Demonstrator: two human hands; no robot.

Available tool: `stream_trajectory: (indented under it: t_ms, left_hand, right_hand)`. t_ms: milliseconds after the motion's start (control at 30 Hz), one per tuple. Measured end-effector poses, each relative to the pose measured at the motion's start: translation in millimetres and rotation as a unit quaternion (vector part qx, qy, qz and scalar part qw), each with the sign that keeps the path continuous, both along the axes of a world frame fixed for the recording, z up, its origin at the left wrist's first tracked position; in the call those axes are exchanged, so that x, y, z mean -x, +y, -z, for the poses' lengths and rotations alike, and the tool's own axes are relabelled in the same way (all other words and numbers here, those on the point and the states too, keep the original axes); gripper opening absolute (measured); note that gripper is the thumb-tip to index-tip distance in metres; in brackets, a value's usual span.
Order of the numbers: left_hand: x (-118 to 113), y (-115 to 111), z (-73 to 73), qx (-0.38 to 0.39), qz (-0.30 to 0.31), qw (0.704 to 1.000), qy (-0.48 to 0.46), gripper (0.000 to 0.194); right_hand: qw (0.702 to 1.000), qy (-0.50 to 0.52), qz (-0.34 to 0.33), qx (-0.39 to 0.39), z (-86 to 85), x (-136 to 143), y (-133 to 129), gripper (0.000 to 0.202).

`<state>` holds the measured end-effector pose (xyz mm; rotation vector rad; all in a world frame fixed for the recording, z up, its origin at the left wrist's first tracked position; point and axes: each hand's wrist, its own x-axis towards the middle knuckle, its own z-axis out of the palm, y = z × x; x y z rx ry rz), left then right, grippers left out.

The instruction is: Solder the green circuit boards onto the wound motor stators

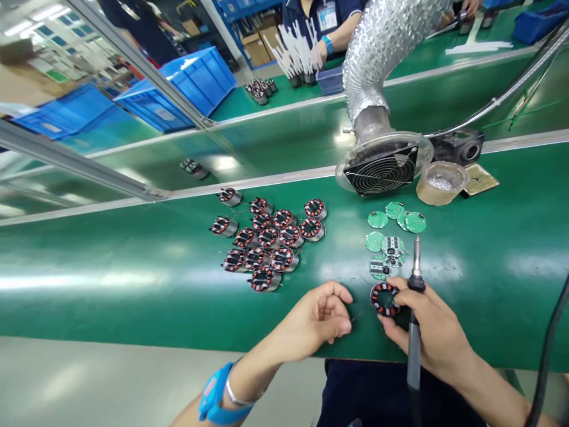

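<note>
My right hand grips a round motor stator with red and white windings by its right side, at the front of the green bench. A soldering iron with a grey handle lies across the same hand, its metal tip pointing away from me. To the left of the stator, my left hand hovers with curled fingers; thumb and index finger are apart and nothing shows between them. Green circuit boards lie just beyond the stator. Several more stators stand grouped to the left.
A fume extractor fan on a silver duct stands behind the boards, beside a round tin and a sponge tray. Blue crates and a person are beyond the bench divider. A black cable hangs at the right.
</note>
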<state>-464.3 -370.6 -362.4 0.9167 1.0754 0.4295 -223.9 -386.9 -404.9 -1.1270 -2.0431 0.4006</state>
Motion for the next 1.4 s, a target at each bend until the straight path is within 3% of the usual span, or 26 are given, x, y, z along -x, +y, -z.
stream_trajectory:
  t_ms: [67, 133, 267, 367, 433, 533, 600, 633, 667, 767, 833, 900, 967, 1000, 1033, 1100, 1167, 1200, 1267, 1400]
  left_hand:
    - [9, 9, -2.7, -0.008, 0.032, 0.999, 0.024, 0.036]
    - [11, 25, -4.1, -0.091, 0.045, 0.989, 0.105, 0.026]
    - [-17, 58, -1.9, -0.318, 0.098, 0.895, 0.298, 0.022]
    - [-44, 70, 2.8, -0.39, 0.158, 0.844, 0.333, 0.031]
    - [-52, 72, 6.9, -0.389, 0.16, 0.847, 0.326, 0.026]
    - [-48, 72, 11.5, -0.382, 0.104, 0.875, 0.278, 0.019]
    - [-42, 72, 11.1, -0.46, 0.053, 0.853, 0.242, 0.015]
    - [-39, 71, 9.8, -0.534, 0.038, 0.813, 0.228, 0.011]
    - [-38, 71, 7.8, -0.619, 0.033, 0.754, 0.215, 0.007]
    - [-35, 69, -0.1, -0.811, 0.067, 0.554, 0.177, 0.006]
    - [-35, 67, -4.6, -0.852, 0.103, 0.489, 0.158, 0.009]
    - [-33, 64, -5.6, -0.858, 0.135, 0.474, 0.141, 0.014]
    - [-30, 61, -1.7, -0.85, 0.138, 0.493, 0.123, 0.013]
    - [-28, 60, 1.8, -0.836, 0.118, 0.522, 0.12, 0.013]
    - [-26, 59, 5.8, -0.808, 0.092, 0.569, 0.122, 0.015]
    - [-22, 56, 13.4, -0.7, 0.061, 0.701, 0.124, 0.021]
    - [-21, 51, 18.7, -0.546, 0.091, 0.828, 0.094, 0.029]
    - [-21, 49, 20.3, -0.474, 0.118, 0.87, 0.066, 0.035]
    - [-26, 43, 22.5, -0.373, 0.143, 0.917, 0.02, 0.047]
    - [-42, 29, 27.7, -0.329, 0.101, 0.938, 0.029, 0.045]
  right_hand:
    - [1.0, -0.007, 0.002, -0.001, 2.2, -8, -2, 0.031]
    - [0.999, -0.031, -0.026, 0.025, -0.4, -21, 1, 0.031]
    - [0.996, -0.068, -0.032, 0.049, -12.1, -46, 14, 0.024]
    - [0.998, -0.053, -0.006, 0.016, -17.9, -50, 19, 0.022]
    - [0.999, -0.032, 0.015, -0.006, -19.4, -46, 20, 0.021]
    - [0.998, 0.002, 0.047, -0.033, -21.9, -34, 20, 0.021]
    - [0.996, 0.028, 0.071, -0.055, -25.2, -24, 21, 0.023]
    - [0.993, 0.041, 0.083, -0.066, -27.2, -18, 21, 0.025]
    - [0.991, 0.056, 0.095, -0.074, -29.3, -12, 22, 0.027]
    - [0.987, 0.083, 0.112, -0.082, -34.3, 4, 21, 0.034]
    - [0.988, 0.08, 0.107, -0.074, -36.0, 10, 20, 0.035]
    - [0.991, 0.08, 0.097, -0.041, -36.8, 9, 19, 0.033]
    - [0.993, 0.087, 0.08, 0.003, -37.2, 2, 17, 0.032]
    - [0.994, 0.087, 0.066, 0.027, -37.5, -4, 16, 0.032]
    - [0.994, 0.084, 0.048, 0.05, -37.7, -10, 14, 0.033]
    - [0.993, 0.068, 0.007, 0.095, -38.6, -21, 11, 0.034]
    - [0.991, 0.041, -0.034, 0.126, -39.8, -25, 9, 0.033]
    - [0.99, 0.028, -0.052, 0.128, -40.5, -25, 8, 0.032]
    - [0.99, 0.007, -0.083, 0.115, -41.9, -20, 9, 0.03]
    - [0.988, -0.019, -0.116, 0.102, -44.3, -13, 15, 0.033]
